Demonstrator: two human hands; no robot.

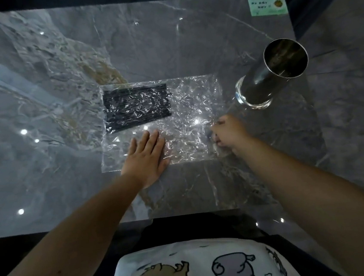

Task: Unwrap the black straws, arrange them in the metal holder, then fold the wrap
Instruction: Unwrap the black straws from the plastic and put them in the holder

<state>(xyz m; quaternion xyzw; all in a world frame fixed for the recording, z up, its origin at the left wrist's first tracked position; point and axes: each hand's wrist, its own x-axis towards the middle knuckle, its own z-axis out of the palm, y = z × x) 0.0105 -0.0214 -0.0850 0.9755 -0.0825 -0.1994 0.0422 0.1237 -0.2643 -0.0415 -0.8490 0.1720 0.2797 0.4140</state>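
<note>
A crinkled clear plastic wrap (186, 106) lies spread flat on the grey marble table (58, 83). A bundle of black straws (136, 106) lies in its far left part, under a layer of the plastic. My left hand (148, 157) presses flat on the near edge of the wrap, fingers straight. My right hand (227, 133) is curled at the wrap's right edge and pinches the plastic there. The metal holder (270, 72), a shiny cylinder, stands upright and empty to the right of the wrap.
A green and white card (267, 4) lies at the table's far right corner. The table's near edge runs just in front of my body. A dark floor lies beyond the right edge.
</note>
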